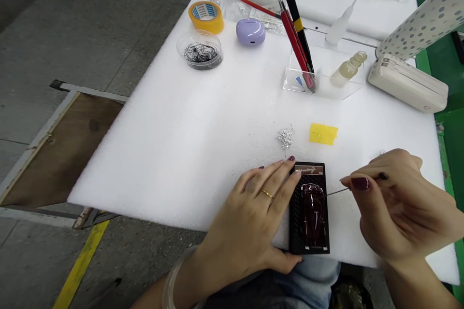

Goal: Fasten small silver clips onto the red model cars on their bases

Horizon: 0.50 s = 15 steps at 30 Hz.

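A dark red model car (pixel 313 217) sits on a black textured base (pixel 294 231) with a brown label at its far end, near the front edge of the white foam sheet. My left hand (pixel 253 212) lies against the base's left side, fingers spread, fingertips on its far left corner and thumb at the near end. Between thumb and forefinger, my right hand (pixel 395 203) pinches a thin dark needle-like tool (pixel 337 192), whose tip touches the car's upper right side. Beyond the base are a pile of tiny silvery pieces (pixel 286 138) and a yellow tape piece (pixel 323 133).
Farther back stand a dish of black pins (pixel 202 53), a yellow tape roll (pixel 206 17), a purple case (pixel 250 32) and a clear tray (pixel 322 88) with tweezers and a bottle. A beige case (pixel 408 82) and dotted cylinder (pixel 427 21) are at right.
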Each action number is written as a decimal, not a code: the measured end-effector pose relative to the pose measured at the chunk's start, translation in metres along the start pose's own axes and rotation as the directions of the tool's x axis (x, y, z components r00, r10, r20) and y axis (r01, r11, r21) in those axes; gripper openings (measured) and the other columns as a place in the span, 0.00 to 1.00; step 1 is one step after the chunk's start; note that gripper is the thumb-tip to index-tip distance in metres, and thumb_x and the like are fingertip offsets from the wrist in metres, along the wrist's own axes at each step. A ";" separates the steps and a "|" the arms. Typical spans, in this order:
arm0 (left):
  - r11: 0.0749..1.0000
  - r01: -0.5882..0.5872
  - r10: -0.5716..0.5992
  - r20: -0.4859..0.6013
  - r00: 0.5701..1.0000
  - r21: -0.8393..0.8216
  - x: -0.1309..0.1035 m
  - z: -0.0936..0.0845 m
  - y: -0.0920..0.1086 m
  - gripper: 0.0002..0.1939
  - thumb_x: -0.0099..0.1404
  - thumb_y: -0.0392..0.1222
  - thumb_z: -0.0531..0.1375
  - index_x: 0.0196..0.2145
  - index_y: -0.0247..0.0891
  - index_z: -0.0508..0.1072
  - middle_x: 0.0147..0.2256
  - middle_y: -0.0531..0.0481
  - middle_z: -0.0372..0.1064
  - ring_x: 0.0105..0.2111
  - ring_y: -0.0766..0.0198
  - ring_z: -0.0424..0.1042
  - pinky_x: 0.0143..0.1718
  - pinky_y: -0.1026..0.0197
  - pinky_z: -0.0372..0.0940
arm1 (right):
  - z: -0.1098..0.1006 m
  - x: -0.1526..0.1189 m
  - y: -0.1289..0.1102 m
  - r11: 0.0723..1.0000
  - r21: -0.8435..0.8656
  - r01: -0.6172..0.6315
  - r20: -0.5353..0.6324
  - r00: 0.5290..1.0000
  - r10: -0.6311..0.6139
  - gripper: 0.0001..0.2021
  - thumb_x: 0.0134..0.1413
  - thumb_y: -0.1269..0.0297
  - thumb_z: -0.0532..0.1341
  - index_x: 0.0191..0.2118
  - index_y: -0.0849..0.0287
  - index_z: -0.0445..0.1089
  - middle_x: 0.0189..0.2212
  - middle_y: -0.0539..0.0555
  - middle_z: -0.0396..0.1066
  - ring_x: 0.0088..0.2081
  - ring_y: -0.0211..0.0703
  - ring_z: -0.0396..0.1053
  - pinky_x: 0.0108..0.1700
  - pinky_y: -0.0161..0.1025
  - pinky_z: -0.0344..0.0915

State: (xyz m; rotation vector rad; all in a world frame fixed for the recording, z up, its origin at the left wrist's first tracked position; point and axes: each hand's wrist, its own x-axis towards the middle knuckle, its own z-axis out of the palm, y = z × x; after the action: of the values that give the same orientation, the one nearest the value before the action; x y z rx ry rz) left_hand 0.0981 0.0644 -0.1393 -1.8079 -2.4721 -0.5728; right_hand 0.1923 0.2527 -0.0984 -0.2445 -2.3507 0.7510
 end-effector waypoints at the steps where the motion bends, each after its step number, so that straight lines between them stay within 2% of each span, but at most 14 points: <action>1: 1.000 0.002 -0.002 0.001 1.000 0.001 0.000 0.000 0.000 0.59 0.49 0.77 0.61 0.65 0.28 0.60 0.67 0.38 0.60 0.65 0.51 0.57 0.62 0.51 0.52 | -0.001 0.000 -0.001 1.000 0.003 -0.007 0.000 1.000 0.007 0.08 0.57 0.75 0.63 0.33 0.53 0.69 0.23 0.48 0.68 0.28 0.43 0.64 0.35 0.47 0.53; 12: 1.000 -0.006 0.006 -0.009 1.000 0.002 0.001 0.001 -0.001 0.60 0.50 0.79 0.58 0.65 0.28 0.60 0.67 0.38 0.61 0.64 0.51 0.58 0.62 0.52 0.51 | 0.001 0.000 0.003 1.000 0.005 0.011 -0.026 1.000 -0.011 0.09 0.57 0.77 0.63 0.33 0.55 0.69 0.24 0.48 0.69 0.28 0.42 0.65 0.34 0.46 0.54; 15: 1.000 -0.004 0.004 -0.005 1.000 0.000 0.000 0.001 -0.001 0.59 0.50 0.79 0.58 0.65 0.29 0.60 0.67 0.38 0.60 0.64 0.52 0.57 0.62 0.52 0.51 | -0.009 0.003 -0.005 0.996 -0.018 0.091 0.064 0.994 -0.090 0.08 0.58 0.78 0.63 0.35 0.55 0.69 0.25 0.49 0.70 0.28 0.41 0.65 0.36 0.47 0.56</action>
State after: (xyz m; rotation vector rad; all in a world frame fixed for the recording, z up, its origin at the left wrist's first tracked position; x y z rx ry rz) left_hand 0.0977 0.0649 -0.1405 -1.8091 -2.4642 -0.5758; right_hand 0.1964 0.2542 -0.0886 -0.1241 -2.4124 0.7007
